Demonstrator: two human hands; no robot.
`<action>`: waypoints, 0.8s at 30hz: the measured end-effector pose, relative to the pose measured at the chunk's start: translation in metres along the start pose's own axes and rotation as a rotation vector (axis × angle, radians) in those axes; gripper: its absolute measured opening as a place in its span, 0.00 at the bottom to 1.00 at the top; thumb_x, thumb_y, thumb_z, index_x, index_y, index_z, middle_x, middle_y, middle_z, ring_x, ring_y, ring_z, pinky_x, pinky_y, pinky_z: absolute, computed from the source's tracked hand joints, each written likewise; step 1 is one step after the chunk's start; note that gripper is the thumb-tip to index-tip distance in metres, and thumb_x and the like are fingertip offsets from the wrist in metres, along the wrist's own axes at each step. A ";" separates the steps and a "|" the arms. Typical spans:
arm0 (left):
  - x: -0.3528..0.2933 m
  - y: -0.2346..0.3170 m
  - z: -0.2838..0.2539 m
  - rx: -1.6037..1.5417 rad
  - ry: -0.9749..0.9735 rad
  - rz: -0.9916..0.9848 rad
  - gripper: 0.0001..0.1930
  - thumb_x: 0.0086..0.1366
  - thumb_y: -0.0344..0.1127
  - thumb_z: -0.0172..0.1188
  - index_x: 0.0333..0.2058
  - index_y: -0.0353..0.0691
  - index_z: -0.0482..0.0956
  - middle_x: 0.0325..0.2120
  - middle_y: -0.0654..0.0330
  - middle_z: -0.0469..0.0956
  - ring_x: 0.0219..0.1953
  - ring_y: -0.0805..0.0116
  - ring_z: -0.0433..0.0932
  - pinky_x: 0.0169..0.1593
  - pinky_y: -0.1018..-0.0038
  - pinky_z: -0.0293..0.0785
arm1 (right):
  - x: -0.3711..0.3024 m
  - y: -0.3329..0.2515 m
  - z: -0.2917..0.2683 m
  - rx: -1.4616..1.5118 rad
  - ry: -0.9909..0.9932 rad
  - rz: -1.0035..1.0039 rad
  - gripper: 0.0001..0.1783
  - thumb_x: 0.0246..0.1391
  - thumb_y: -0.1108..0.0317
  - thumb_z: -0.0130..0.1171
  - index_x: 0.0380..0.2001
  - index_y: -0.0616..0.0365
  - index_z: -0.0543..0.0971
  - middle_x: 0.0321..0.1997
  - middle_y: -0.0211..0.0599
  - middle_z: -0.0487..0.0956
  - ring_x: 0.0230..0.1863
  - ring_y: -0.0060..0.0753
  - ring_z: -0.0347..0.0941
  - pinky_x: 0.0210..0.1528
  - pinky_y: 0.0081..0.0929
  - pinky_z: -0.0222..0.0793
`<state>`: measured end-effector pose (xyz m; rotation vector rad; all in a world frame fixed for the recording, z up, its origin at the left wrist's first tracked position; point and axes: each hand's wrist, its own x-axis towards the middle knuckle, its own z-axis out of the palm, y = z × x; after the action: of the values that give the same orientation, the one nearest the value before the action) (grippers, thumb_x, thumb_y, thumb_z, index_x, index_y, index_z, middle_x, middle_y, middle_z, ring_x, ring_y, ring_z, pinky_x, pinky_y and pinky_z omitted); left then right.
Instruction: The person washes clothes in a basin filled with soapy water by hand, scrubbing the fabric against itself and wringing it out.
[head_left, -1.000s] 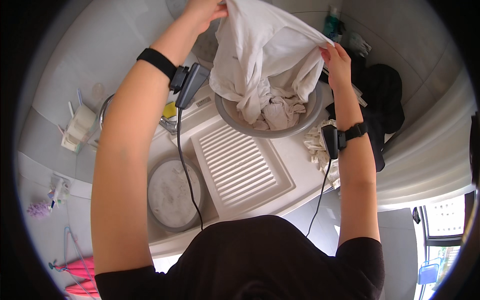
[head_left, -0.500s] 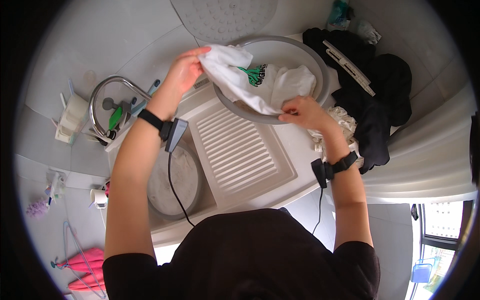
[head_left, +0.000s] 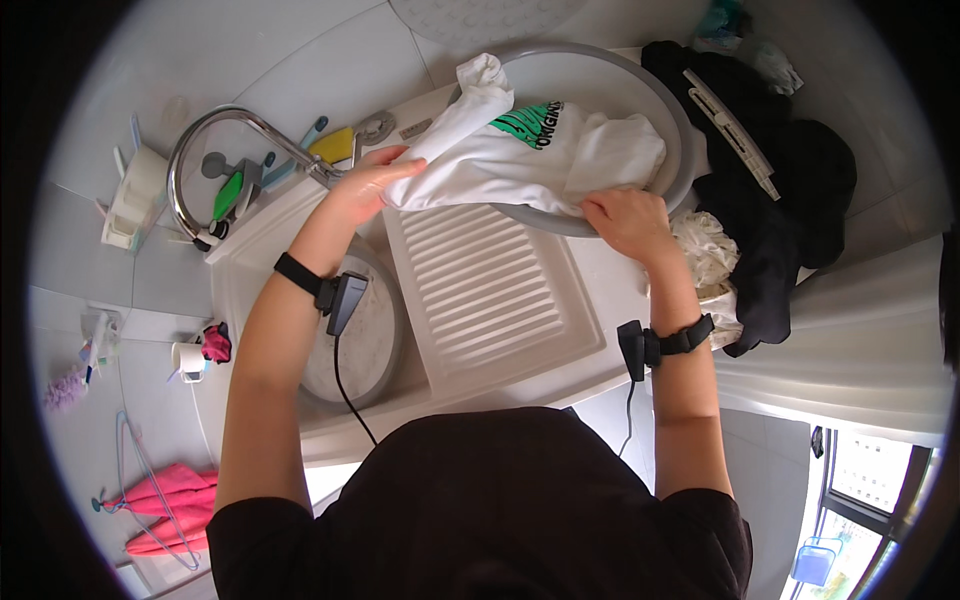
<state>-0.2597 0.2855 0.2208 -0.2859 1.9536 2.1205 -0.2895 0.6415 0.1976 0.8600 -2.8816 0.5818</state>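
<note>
Through the wide head-worn fisheye I look down and forward, from near, above and behind the left hand [head_left: 368, 188] and the right hand [head_left: 630, 224].

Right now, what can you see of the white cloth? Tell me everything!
The white cloth looks soft and creased, with a green and dark print. One bunched fold sticks out at its far left. It lies partly in the grey-rimmed basin, spilling over the rim leftward. The left hand holds its left end; the right hand, its near edge.
</note>
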 end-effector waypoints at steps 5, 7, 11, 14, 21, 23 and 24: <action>0.016 -0.009 -0.003 0.021 0.194 0.078 0.18 0.59 0.38 0.62 0.43 0.32 0.75 0.37 0.58 0.78 0.38 0.68 0.77 0.45 0.73 0.73 | 0.003 -0.004 -0.005 0.010 -0.068 0.013 0.16 0.50 0.58 0.44 0.24 0.50 0.81 0.26 0.40 0.79 0.32 0.45 0.75 0.36 0.41 0.70; 0.017 -0.004 -0.004 -0.345 0.209 0.215 0.19 0.61 0.40 0.59 0.46 0.34 0.73 0.40 0.57 0.77 0.42 0.66 0.77 0.48 0.70 0.73 | 0.003 -0.005 -0.005 -0.014 -0.096 0.035 0.16 0.50 0.59 0.43 0.25 0.50 0.81 0.28 0.40 0.79 0.34 0.45 0.75 0.38 0.41 0.69; 0.011 0.015 -0.007 -0.486 0.069 0.301 0.24 0.65 0.48 0.51 0.53 0.36 0.66 0.51 0.56 0.71 0.53 0.62 0.70 0.56 0.63 0.67 | 0.005 -0.004 -0.007 -0.046 -0.173 0.057 0.17 0.51 0.59 0.42 0.29 0.48 0.81 0.31 0.39 0.80 0.37 0.45 0.75 0.40 0.40 0.70; 0.011 0.027 -0.010 -0.438 0.043 0.310 0.27 0.66 0.51 0.47 0.56 0.37 0.62 0.54 0.56 0.68 0.56 0.62 0.66 0.59 0.64 0.63 | 0.009 0.002 -0.004 0.022 -0.164 0.057 0.17 0.51 0.59 0.42 0.34 0.46 0.81 0.32 0.38 0.80 0.38 0.44 0.75 0.41 0.39 0.70; 0.003 0.042 -0.011 -0.381 -0.083 0.285 0.31 0.68 0.55 0.37 0.60 0.35 0.57 0.58 0.56 0.63 0.61 0.61 0.61 0.62 0.64 0.57 | 0.029 0.017 -0.009 0.265 -0.152 0.065 0.13 0.49 0.62 0.52 0.36 0.52 0.79 0.34 0.41 0.80 0.38 0.44 0.75 0.42 0.37 0.70; 0.004 0.041 -0.013 -0.338 -0.084 0.295 0.33 0.68 0.57 0.37 0.60 0.35 0.57 0.58 0.56 0.63 0.60 0.63 0.62 0.62 0.65 0.58 | 0.038 0.022 -0.011 0.332 -0.122 0.105 0.13 0.48 0.63 0.55 0.37 0.55 0.78 0.35 0.41 0.80 0.37 0.44 0.75 0.42 0.36 0.70; 0.004 0.042 -0.013 -0.294 -0.087 0.303 0.34 0.67 0.60 0.38 0.60 0.35 0.57 0.58 0.57 0.63 0.60 0.64 0.62 0.61 0.67 0.60 | 0.042 0.025 -0.010 0.282 0.070 0.091 0.14 0.48 0.63 0.56 0.39 0.56 0.77 0.36 0.42 0.79 0.37 0.45 0.75 0.42 0.36 0.69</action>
<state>-0.2769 0.2696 0.2580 0.0577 1.7237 2.5673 -0.3386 0.6428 0.2063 0.7231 -2.8285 1.0252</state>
